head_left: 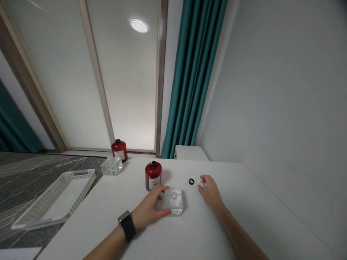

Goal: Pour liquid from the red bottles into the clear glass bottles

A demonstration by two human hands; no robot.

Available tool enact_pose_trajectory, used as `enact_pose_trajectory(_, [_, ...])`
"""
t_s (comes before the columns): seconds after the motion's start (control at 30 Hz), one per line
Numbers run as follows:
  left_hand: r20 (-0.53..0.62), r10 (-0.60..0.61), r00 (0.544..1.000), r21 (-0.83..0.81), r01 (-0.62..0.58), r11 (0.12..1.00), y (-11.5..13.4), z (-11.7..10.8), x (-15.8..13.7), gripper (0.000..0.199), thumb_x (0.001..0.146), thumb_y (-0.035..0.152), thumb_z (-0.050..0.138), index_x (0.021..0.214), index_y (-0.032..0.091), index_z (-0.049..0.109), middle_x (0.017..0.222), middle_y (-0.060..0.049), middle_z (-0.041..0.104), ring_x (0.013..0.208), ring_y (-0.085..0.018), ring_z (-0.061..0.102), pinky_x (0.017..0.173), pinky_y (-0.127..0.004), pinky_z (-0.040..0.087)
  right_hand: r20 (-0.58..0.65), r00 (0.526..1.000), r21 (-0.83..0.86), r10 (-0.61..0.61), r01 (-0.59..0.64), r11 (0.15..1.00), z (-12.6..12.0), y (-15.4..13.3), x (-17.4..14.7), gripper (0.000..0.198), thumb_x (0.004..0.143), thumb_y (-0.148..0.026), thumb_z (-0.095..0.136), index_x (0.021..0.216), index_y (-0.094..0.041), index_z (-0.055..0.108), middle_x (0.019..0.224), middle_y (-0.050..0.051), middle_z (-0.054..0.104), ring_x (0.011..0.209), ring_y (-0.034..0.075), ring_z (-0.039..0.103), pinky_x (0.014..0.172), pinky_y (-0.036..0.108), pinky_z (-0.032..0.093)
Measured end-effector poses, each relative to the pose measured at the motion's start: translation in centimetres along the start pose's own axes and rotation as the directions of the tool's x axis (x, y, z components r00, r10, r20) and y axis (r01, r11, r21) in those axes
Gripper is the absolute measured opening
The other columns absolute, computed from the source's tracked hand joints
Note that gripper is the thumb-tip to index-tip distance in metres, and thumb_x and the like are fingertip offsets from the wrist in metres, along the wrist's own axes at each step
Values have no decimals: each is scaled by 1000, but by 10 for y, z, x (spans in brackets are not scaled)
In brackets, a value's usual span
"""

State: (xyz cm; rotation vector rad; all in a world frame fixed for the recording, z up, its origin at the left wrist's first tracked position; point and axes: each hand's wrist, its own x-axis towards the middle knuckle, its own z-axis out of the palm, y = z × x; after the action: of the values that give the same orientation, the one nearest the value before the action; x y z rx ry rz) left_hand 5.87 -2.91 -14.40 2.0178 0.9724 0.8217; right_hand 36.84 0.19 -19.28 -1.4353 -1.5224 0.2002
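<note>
My left hand, with a watch on its wrist, has its thumb and fingers around the left side of a clear square glass bottle with a round mark or opening on top. My right hand pinches a small clear-white piece, partly hidden by the fingers. Just left of it a black ring lies on the table. A red bottle with a white label and an open-looking dark neck stands behind my left fingertips.
At the table's far left edge stand a second red bottle with a black cap and another clear square glass piece. A white perforated basket is beyond the left edge. A white cabinet stands behind the white table.
</note>
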Motion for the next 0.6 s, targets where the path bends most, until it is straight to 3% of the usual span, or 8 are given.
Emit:
enact_pose_trajectory(0.23, [-14, 28, 1000, 5, -28, 1000, -8, 2, 1, 64, 72, 22, 75, 130, 23, 49, 130, -12, 57, 103, -28, 60, 92, -46, 51, -43, 998, -51, -38, 36, 998, -5, -3, 1, 35, 68, -23, 65, 103, -22, 63, 90, 5, 61, 88, 28, 56, 87, 50, 44])
enact_pose_trajectory(0.33, [-56, 118, 991, -5, -119, 993, -7, 1, -1, 70, 71, 22, 76, 134, 22, 45, 133, -13, 54, 113, -31, 57, 97, -48, 49, -118, 992, -20, -44, 42, 999, -11, -16, -6, 28, 82, -29, 57, 108, -21, 58, 92, 7, 60, 93, 28, 56, 92, 51, 43])
enact_pose_trajectory(0.4, [-118, 196, 974, 13, -195, 981, -3, -2, -2, 61, 76, 23, 72, 132, 22, 47, 128, -13, 56, 113, -30, 57, 96, -46, 49, -118, 992, 34, -48, 53, 998, -9, -32, -18, 32, 88, -30, 51, 118, -21, 50, 97, 8, 59, 93, 25, 58, 89, 47, 48])
enact_pose_trajectory(0.43, [-173, 229, 958, 36, -226, 974, -1, -3, -3, 52, 80, 22, 67, 129, 22, 48, 124, -12, 58, 110, -28, 58, 94, -44, 50, -66, 995, 80, -68, 74, 994, -7, -42, -25, 37, 88, -30, 52, 124, -22, 46, 101, 8, 60, 93, 24, 60, 87, 43, 51])
enact_pose_trajectory(0.5, [-336, 277, 900, 111, -254, 961, 3, -7, -3, 33, 88, 20, 57, 121, 22, 52, 116, -10, 59, 104, -25, 59, 90, -42, 50, 177, 977, 243, -115, 70, 968, 2, -64, -41, 58, 83, -26, 59, 137, -24, 37, 125, 11, 55, 111, 25, 57, 96, 44, 48])
enact_pose_trajectory(0.6, [-615, 296, 731, 227, -195, 954, -1, -15, 3, 30, 89, 21, 56, 119, 21, 50, 114, -10, 54, 105, -26, 55, 87, -42, 50, 433, 899, 258, -58, -62, 964, 17, -91, -58, 83, 69, -14, 69, 143, -28, 32, 148, 10, 38, 136, 28, 39, 115, 50, 30])
